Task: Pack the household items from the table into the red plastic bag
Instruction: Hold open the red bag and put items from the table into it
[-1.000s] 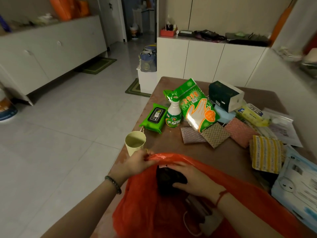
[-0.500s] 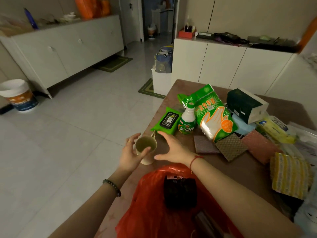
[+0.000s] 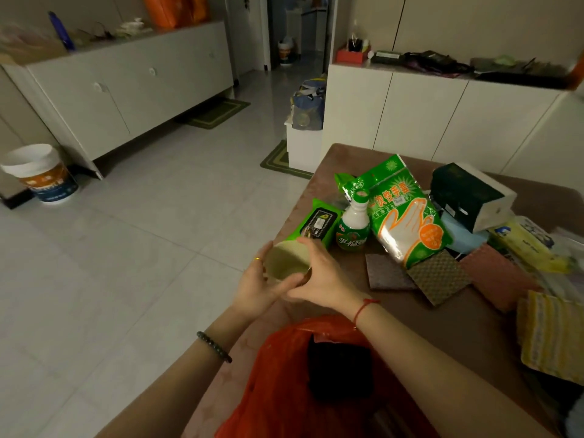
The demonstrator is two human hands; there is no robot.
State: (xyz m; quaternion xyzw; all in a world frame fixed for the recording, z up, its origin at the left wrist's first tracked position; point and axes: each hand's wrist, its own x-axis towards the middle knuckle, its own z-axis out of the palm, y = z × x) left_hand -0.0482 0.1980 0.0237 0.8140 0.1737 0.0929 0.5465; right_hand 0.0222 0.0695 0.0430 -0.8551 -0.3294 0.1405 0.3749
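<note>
A pale green cup (image 3: pixel 289 260) is tilted near the table's left edge, held between both hands. My left hand (image 3: pixel 256 287) wraps its left side and my right hand (image 3: pixel 322 279) grips its right side and rim. The red plastic bag (image 3: pixel 284 384) lies open below my wrists with a black item (image 3: pixel 339 371) inside. On the brown table (image 3: pixel 442 330) behind the cup sit a green wipes pack (image 3: pixel 319 221), a white-and-green bottle (image 3: pixel 354 227), a green glove packet (image 3: pixel 407 210), scouring pads (image 3: pixel 436 278) and a yellow striped cloth (image 3: pixel 551 336).
A dark tissue box (image 3: pixel 467 192) and yellow packets (image 3: pixel 531 245) crowd the table's far right. White cabinets (image 3: pixel 426 115) stand behind the table, a long sideboard (image 3: pixel 132 86) at left. A white bucket (image 3: pixel 39 173) stands on the tiled floor (image 3: pixel 142 248).
Both hands left the bag, reached to the cup and closed on it. The cup now tilts off the table between them.
</note>
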